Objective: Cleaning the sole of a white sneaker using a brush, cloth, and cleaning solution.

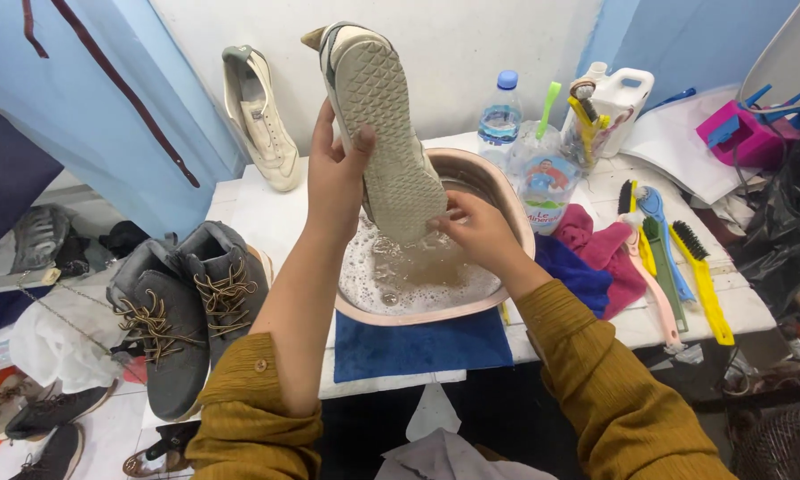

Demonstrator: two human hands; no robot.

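The left hand (336,169) grips a pale shoe (384,124) around its middle, thumb across the ribbed sole, fingers behind on the upper. The shoe stands nearly upright, toe at about 11 o'clock, heel dipping at 5 o'clock into the soapy water of a pink basin (498,182). The right hand (478,233) is closed at the heel end, just above the foam; whether it pinches a cloth, a small brush or only the heel I cannot tell.

The shoe looks light and fairly stiff along its rubber sole, softer at the upper. It is wet and soapy, so it is likely slick; the tread gives the thumb purchase, and the waist, where the left hand already sits, seems the surest hold.

The basin rests on a white worktop (258,213), with a blue cloth (418,347) at 6 o'clock of it. A pair of grey boots (187,302) stands at 9 o'clock, a second pale shoe (260,116) leans on the wall at 11 o'clock, and coloured brushes (676,258) lie at 3 o'clock.
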